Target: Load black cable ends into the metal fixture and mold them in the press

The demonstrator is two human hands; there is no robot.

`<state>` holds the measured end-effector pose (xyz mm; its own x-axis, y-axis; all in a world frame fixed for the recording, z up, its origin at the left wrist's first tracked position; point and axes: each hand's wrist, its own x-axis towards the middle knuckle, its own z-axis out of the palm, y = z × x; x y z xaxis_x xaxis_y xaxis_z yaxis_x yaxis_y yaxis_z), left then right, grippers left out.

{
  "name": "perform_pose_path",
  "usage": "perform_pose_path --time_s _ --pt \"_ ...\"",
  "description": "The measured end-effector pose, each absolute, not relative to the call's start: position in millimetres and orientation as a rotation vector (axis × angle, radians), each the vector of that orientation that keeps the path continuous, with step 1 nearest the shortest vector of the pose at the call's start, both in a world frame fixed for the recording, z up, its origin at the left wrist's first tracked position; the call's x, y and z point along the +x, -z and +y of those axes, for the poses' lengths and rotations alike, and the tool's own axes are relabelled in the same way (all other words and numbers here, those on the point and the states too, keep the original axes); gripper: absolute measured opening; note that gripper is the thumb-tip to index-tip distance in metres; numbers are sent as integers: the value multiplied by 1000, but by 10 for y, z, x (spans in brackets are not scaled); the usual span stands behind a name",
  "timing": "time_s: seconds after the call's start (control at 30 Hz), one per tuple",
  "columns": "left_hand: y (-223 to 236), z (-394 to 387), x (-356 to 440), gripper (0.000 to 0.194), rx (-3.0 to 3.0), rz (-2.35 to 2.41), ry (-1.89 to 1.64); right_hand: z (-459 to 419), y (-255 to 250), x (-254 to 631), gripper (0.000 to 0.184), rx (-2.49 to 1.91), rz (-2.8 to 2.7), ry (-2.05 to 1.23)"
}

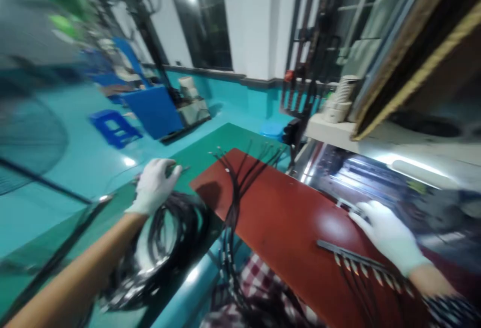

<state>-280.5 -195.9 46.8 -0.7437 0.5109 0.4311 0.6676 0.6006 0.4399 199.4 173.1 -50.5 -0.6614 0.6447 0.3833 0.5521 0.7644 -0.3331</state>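
Observation:
My left hand point(156, 185), in a white glove, rests on a coil of black cables point(165, 240) lying on the green table top point(210, 147); its fingers curl around a cable end. My right hand point(389, 235), also gloved, lies flat on the far right of a red-brown board point(289, 217), fingers apart, just above a row of black cables with striped ends point(356, 265). A loose bundle of black cables point(235, 187) lies across the board's left part and hangs over its near edge.
A lit machine bed point(376, 177) runs along the board's far right side. A blue stool point(114, 127) and a blue cabinet point(154, 110) stand on the teal floor at left. A fan grille point(26, 142) is at far left. The picture is blurred.

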Motion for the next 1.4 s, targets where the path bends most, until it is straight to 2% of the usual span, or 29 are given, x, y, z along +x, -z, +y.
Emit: perform_pose_path --time_s 0.1,0.17,0.3,0.33,0.43,0.57,0.63,0.83,1.0,1.13,1.4 --pt "-506 -1314 -2137 23 -1703 -2229 957 1564 355 1910 30 -968 -2595 -180" --pt "-361 -757 -1594 23 -2198 -2000 942 1516 301 1885 27 -961 -2616 -231" --pt "148 442 -649 56 -2631 -1734 647 1484 256 1912 16 -1049 -2545 -290" --pt "261 693 -508 54 -2681 -1689 603 1485 249 1918 14 -1061 -2503 -316" --pt "483 1169 -361 29 -2789 -1569 590 1552 232 1920 13 -1091 -2314 -418" --pt "576 1202 -503 28 -2845 -1494 662 1735 228 2000 45 -1232 -1925 -549" --pt "585 1121 -569 30 -2870 -1477 696 1749 226 2131 52 -1286 -1784 -623" --pt "600 1047 -605 33 -2890 -1466 768 1428 134 2571 34 -1323 -1680 -782" --pt "605 1043 -615 33 -2896 -1496 792 1277 67 2591 31 -1410 -1726 -839" --pt "572 1007 -613 31 -2910 -1523 807 1105 -23 2726 38 -1391 -1766 -851" --pt "566 1014 -638 32 -2930 -1512 813 828 -65 3149 31 -1560 -1687 -728"
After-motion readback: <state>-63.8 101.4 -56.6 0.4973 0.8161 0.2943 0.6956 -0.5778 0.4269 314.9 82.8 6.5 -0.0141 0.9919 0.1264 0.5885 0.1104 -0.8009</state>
